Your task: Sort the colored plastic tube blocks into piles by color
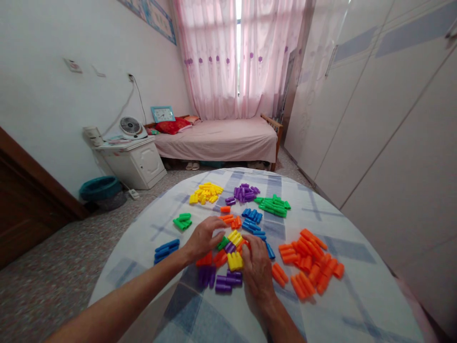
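Note:
Coloured plastic tube pieces lie in groups on a round table with a checked cloth (357, 295). My left hand (204, 237) rests, fingers curled, on a mixed cluster of green, yellow, purple and orange pieces (232, 245) in the middle. My right hand (257, 269) lies just right of that cluster, its fingertips touching the pieces. What either hand grips is hidden by the fingers. Yellow pieces (234, 261) and purple pieces (224, 280) sit between the hands.
Sorted piles lie around: yellow (206, 193), purple (244, 192), green (274, 205), blue (253, 220), a big orange pile (310, 263), small green (183, 221) and blue (166, 250) groups. Beyond stand a bed (217, 138), a white cabinet (134, 162) and wardrobes (374, 119).

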Demonstrator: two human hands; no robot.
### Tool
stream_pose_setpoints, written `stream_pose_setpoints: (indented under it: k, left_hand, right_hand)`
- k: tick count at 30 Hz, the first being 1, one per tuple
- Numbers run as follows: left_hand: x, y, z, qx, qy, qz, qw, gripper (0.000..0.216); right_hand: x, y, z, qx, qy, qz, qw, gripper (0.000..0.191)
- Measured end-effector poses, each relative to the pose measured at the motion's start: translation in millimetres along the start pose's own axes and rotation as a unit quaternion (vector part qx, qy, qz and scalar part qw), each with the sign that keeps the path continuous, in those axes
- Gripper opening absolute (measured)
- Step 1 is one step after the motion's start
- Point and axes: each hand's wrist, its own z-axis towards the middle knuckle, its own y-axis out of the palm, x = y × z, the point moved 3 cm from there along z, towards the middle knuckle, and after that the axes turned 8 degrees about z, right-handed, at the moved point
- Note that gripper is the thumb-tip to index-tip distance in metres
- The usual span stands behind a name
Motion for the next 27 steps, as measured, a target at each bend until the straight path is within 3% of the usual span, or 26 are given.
stream_pose_setpoints:
  k: [5,14,20,24,27]
  left_hand:
    - [22,18,-30,-0.109,0.077,0.09,0.987,0.028]
    - [30,42,-15,-0.117,0.01,0.207,0.971,0.013]
    - [29,23,-22,-0.036,-0.049,0.08,0.995,0.013]
    - [29,3,-29,-0.027,-0.05,-0.043,0.997,0.028]
    - [23,-5,-26,-0.009,-0.052,-0.077,0.996,0.027]
  right_hand:
    - [2,0,0,0.008,0.002,0.012,1.0,0.026]
    - [8,1,0,-0.01,0.003,0.008,1.0,0.027]
    - [3,0,0,-0.001,-0.01,0.0,1.0,0.025]
    - [-2,3,-2,-0.02,-0.045,-0.048,0.998,0.036]
    - [0,5,-4,-0.015,-0.044,-0.081,0.996,0.038]
